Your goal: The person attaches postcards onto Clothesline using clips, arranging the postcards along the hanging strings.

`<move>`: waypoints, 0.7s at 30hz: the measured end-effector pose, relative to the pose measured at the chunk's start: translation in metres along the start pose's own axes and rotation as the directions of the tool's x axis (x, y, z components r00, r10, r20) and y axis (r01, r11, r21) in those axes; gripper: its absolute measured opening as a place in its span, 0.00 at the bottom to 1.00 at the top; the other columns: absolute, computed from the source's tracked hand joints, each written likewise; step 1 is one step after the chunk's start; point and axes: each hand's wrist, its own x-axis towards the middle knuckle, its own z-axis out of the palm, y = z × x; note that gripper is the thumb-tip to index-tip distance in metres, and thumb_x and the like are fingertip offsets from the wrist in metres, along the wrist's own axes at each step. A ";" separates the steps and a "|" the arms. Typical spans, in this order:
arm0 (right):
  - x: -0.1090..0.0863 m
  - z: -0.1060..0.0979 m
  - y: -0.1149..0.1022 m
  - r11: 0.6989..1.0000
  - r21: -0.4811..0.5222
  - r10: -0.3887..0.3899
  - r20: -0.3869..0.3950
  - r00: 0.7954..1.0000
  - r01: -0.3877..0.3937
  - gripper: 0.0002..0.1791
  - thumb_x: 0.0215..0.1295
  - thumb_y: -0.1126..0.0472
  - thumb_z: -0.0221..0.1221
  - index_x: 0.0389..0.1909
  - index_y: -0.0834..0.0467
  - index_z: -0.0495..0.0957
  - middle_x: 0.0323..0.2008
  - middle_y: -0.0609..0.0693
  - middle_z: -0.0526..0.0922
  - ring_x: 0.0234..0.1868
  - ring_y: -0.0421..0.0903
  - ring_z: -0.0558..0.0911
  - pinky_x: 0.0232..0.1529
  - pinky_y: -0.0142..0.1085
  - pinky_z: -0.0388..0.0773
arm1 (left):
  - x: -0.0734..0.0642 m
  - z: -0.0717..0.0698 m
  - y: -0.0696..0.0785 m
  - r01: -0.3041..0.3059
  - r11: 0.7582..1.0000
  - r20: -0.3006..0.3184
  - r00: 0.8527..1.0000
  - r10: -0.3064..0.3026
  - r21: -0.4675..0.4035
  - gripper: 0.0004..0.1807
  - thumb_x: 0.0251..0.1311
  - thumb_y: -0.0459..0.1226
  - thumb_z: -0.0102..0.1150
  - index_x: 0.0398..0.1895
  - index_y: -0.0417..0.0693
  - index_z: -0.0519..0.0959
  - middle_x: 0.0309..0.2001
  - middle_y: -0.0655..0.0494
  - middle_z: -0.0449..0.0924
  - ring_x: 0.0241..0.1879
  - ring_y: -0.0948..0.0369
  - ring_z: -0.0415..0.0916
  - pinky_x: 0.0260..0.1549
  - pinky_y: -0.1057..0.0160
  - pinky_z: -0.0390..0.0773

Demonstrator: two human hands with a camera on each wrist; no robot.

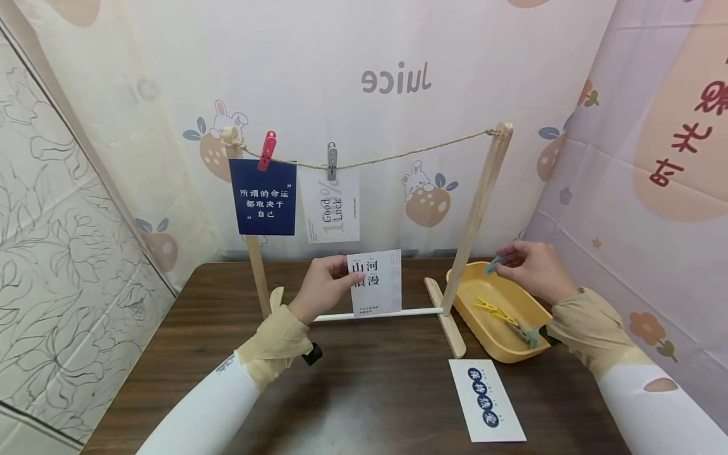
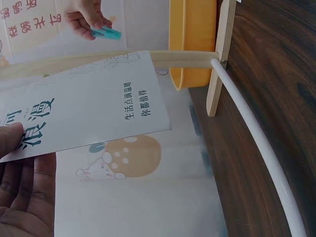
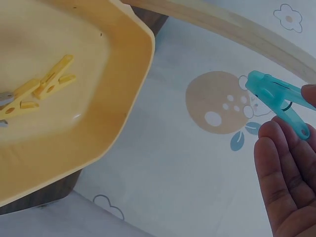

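Observation:
My left hand (image 1: 327, 283) pinches a white card (image 1: 382, 294) with dark Chinese characters by its left edge, thumb in front, fingers behind. The card hangs in the air before the wooden stand's white crossbar (image 1: 335, 316). Over the yellow basin (image 1: 474, 309), my right hand (image 1: 537, 268) holds a teal clothespin (image 1: 493, 264) between thumb and fingers; the right wrist view shows this clothespin (image 3: 276, 96) closely. On the twine (image 1: 398, 160), a red clothespin (image 1: 267, 151) holds a navy card (image 1: 264, 212), and a grey clothespin (image 1: 332, 161) holds a white "Good Luck" card (image 1: 341, 221).
Several clothespins, including a yellow clothespin (image 3: 54, 79), lie inside the basin. Another white card (image 1: 483, 423) with blue round marks lies on the dark wooden table (image 1: 364, 385), in front of the basin. The stand's right post (image 1: 478, 215) rises between my hands.

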 end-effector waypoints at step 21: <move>-0.012 -0.003 -0.024 0.998 0.025 -0.052 -0.070 0.996 0.054 0.13 0.65 0.66 0.74 0.47 0.67 0.87 0.37 0.59 0.92 0.32 0.28 0.83 0.33 0.23 0.80 | 0.011 -0.001 0.022 -0.068 0.998 -0.003 0.998 0.068 0.005 0.10 0.70 0.29 0.69 0.51 0.34 0.89 0.47 0.39 0.93 0.43 0.53 0.91 0.40 0.67 0.84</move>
